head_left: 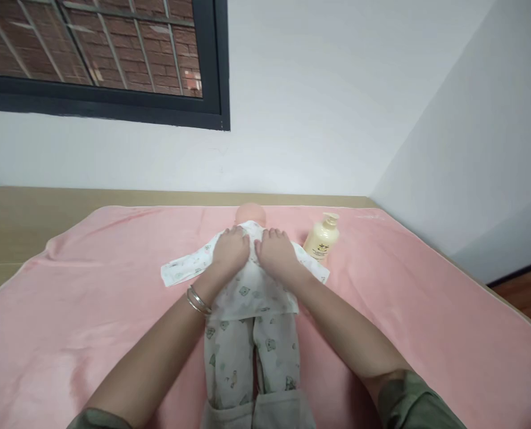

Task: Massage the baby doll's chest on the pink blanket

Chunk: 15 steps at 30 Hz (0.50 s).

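on the pink towel-covered table (91,286), left hand (230,250) and right hand (277,251) lie flat, fingers together, on the printed white cotton top (247,286) of a doll; cream pump bottle (321,237) at two o'clock.

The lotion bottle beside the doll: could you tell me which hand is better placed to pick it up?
Probably the right hand. It rests on the doll's top on the side where the lotion bottle stands, apart from it. The left hand would have to cross over.

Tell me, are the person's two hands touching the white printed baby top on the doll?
Touching. The head view shows the left hand and right hand pressed flat on the white printed baby top, no gap visible.
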### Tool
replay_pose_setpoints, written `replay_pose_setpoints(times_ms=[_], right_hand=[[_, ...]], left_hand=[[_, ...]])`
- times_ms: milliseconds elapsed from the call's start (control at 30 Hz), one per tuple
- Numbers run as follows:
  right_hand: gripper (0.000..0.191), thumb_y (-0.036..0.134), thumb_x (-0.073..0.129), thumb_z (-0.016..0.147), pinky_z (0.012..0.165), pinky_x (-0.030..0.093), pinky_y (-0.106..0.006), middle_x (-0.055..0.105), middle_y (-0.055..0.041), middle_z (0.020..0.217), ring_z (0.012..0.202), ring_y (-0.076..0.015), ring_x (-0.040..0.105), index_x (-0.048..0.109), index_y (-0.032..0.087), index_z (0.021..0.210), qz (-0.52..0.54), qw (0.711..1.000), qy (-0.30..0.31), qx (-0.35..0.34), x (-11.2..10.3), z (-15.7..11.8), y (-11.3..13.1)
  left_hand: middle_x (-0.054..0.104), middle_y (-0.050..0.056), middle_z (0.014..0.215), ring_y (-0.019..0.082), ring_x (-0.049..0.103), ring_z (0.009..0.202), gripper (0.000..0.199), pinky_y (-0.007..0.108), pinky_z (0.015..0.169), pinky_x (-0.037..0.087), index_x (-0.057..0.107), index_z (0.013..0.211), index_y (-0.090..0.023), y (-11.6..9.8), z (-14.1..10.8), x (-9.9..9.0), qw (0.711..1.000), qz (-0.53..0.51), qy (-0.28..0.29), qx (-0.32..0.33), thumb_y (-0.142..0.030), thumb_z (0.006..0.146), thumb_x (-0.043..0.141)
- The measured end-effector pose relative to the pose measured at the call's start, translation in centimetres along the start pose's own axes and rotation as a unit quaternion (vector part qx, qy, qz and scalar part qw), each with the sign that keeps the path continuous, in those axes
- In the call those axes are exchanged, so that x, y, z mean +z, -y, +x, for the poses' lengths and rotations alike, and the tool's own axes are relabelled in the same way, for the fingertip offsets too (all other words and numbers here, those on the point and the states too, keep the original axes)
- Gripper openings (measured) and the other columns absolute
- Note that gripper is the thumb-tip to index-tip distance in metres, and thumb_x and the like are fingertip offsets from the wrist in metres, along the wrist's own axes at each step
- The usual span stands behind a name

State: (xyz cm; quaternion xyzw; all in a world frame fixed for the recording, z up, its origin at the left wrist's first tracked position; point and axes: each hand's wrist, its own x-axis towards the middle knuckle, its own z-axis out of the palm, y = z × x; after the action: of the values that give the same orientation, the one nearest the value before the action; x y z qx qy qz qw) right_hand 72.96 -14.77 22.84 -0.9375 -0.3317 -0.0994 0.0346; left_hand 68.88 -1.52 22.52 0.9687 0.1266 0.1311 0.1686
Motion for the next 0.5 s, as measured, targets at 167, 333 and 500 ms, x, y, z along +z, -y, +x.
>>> replay_pose_setpoints(times_ms=[167,333,500], right_hand=[[0.053,0.018,0.045,0.094,0.115,0.031,-0.049,0.055,-0.0328,0.14,0.132,-0.0379,0.052,0.05,-0.006,0.141,-0.045,0.997,-0.004,-0.065,0.2,-2.3,3.6],[0.056,0.034,0.023,0.106,0.119,0.028,-0.049,0.05,-0.0222,0.151,0.142,-0.0306,0.043,0.048,0.003,0.145,0.104,0.993,0.032,0.045,0.9,2.4,-1.5],[0.059,0.036,0.02,0.107,0.121,0.024,-0.053,0.048,-0.0237,0.153,0.145,-0.0335,0.04,0.046,0.001,0.147,0.081,0.994,0.034,0.072,1.2,2.7,-2.0]], left_hand=[[0.071,0.018,0.121,0.03,0.066,0.114,0.052,0.041,0.1,0.049,0.068,0.114,-0.011,2.3,1.9,-0.2,0.997,-0.045,0.036,-0.056,-0.032,0.101,0.022],[0.062,0.031,0.131,0.038,0.056,0.13,0.048,0.046,0.111,0.039,0.059,0.128,0.007,-1.1,-1.3,0.6,0.99,0.143,-0.011,-0.01,-0.017,0.094,0.034],[0.056,0.033,0.139,0.039,0.051,0.135,0.049,0.048,0.113,0.036,0.06,0.129,0.005,-1.5,-1.8,1.4,0.993,0.109,-0.03,0.033,-0.014,0.088,0.041]])
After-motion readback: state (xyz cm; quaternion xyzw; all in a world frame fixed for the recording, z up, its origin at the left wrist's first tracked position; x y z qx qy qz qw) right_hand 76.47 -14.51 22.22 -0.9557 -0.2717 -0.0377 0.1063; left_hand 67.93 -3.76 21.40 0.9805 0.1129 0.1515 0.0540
